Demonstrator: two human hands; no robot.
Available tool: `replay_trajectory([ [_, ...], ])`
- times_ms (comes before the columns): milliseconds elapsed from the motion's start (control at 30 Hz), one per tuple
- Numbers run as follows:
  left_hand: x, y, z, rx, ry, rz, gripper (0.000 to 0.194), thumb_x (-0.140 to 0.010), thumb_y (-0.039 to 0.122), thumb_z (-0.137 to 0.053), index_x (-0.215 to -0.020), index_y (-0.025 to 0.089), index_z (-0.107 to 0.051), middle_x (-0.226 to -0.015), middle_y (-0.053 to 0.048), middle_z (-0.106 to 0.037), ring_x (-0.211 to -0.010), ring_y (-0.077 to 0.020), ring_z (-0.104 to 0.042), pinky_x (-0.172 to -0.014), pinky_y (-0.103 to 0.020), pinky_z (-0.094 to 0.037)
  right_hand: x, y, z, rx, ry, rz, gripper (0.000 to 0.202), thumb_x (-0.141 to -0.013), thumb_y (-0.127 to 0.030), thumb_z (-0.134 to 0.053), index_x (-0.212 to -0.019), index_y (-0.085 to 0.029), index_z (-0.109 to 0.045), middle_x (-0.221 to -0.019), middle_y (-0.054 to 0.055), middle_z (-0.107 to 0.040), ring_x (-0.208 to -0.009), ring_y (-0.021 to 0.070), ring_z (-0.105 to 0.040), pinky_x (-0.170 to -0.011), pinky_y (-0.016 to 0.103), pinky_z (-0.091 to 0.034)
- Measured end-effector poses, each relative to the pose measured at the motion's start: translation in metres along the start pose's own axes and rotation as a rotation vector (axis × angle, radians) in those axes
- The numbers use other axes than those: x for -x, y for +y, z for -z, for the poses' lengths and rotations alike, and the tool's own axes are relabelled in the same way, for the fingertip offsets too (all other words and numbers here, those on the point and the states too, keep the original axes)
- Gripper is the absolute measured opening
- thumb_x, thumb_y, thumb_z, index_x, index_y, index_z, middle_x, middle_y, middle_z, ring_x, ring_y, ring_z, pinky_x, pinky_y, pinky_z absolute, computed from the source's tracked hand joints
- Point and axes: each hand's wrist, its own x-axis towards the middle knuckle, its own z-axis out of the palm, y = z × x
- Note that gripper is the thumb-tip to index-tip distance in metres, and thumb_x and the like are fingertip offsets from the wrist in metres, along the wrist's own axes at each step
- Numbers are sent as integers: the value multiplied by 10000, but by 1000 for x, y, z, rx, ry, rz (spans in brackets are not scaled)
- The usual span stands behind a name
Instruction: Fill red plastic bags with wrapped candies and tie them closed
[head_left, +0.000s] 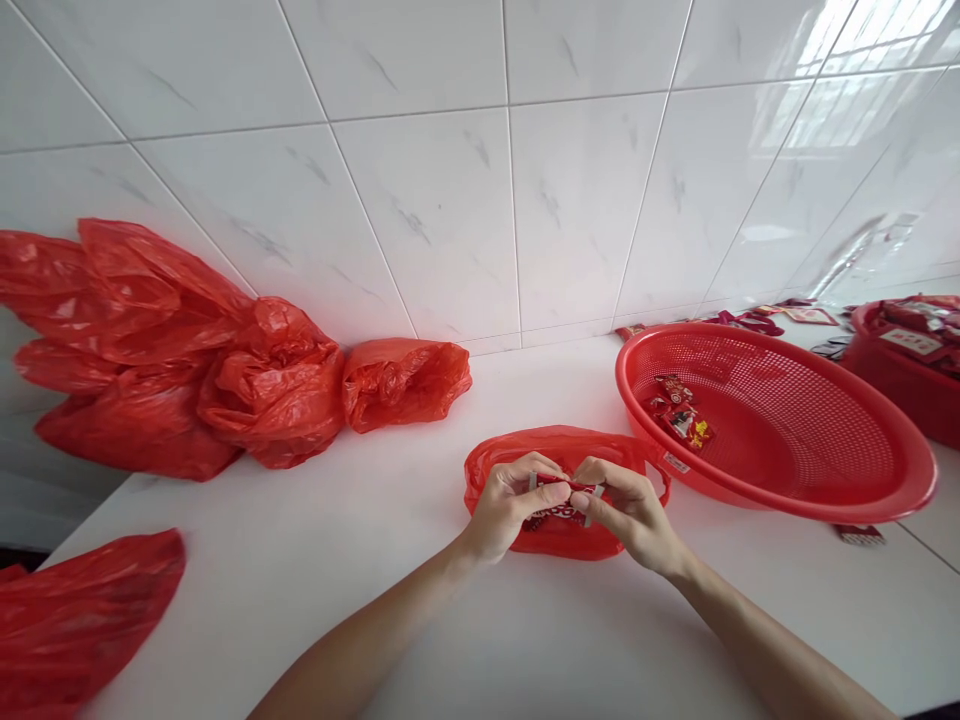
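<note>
Low at centre frame, left hand [510, 500] and right hand [626, 508] pinch a small red packet [562, 492] over the red bag [559, 450]; fingers should grip its ends firmly.

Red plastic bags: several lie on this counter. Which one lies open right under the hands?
The small red bag in front of the basket, beneath both hands. The others lie crumpled along the wall or at the counter's left edge.

Small red candy packet [564, 489], level between fingertips
</note>
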Motion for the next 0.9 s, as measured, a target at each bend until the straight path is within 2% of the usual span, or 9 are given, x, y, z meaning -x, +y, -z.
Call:
replay_trajectory([
  [133,1,-1,2,-49,-42,46,246,-786,427,-771,-808,184,-746,-736,-13,-641,-642,-121,-526,-599,-254,-415,0,0,0,-19,17,-22,239,-926,-333,-664,-737,-200,-602,-676,-17,-554,-630,127,-496,-594,263,-419],
  [233,0,1,4,-97,-9,31,322,-792,497,-748,-871,185,-749,-662,7,-593,-608,-122,-494,-586,-259,-400,0,1,2,-24,48,-41,243,-918,-347,-673,-736,-199,-608,-666,-17,-567,-613,129,-513,-583,266,-425],
  [333,-1,4,4,-103,40,1,367,-813,533,-716,-750,171,-718,-652,5,-567,-613,-123,-476,-595,-266,-393,-1,0,3,-35,71,-68,252,-900,-364,-697,-730,-196,-618,-649,-22,-559,-595,123,-507,-568,261,-420],
  [433,-3,3,4,-36,28,39,414,-829,523,-707,-636,160,-659,-619,9,-531,-586,-109,-448,-576,-262,-362,-2,-2,2,-87,71,-110,284,-866,-389,-739,-705,-193,-612,-623,-28,-561,-569,114,-499,-550,252,-415],
  [633,-6,-1,4,88,51,115,443,-801,555,-734,-631,152,-660,-610,2,-568,-579,-106,-457,-560,-250,-373,-5,0,0,-248,67,-210,336,-818,-449,-783,-721,-191,-590,-600,-31,-603,-539,115,-534,-556,255,-440],
  [700,-5,2,4,53,40,105,432,-811,563,-723,-683,152,-696,-659,-14,-618,-624,-121,-512,-602,-252,-427,-6,3,1,-276,94,-223,360,-826,-475,-769,-715,-190,-580,-607,-28,-604,-541,111,-529,-561,254,-444],
  [800,-4,6,3,-23,-38,103,347,-813,508,-743,-857,165,-764,-791,-38,-694,-734,-152,-594,-714,-274,-504,-7,6,4,-283,169,-233,378,-827,-497,-760,-714,-193,-564,-606,-33,-584,-528,103,-502,-553,250,-444],
  [900,-4,6,3,-45,-41,99,339,-783,464,-780,-954,170,-783,-842,-48,-727,-747,-156,-614,-734,-279,-529,-8,6,5,-290,182,-262,355,-827,-525,-746,-840,-203,-599,-655,-29,-605,-556,120,-536,-564,258,-481],
])
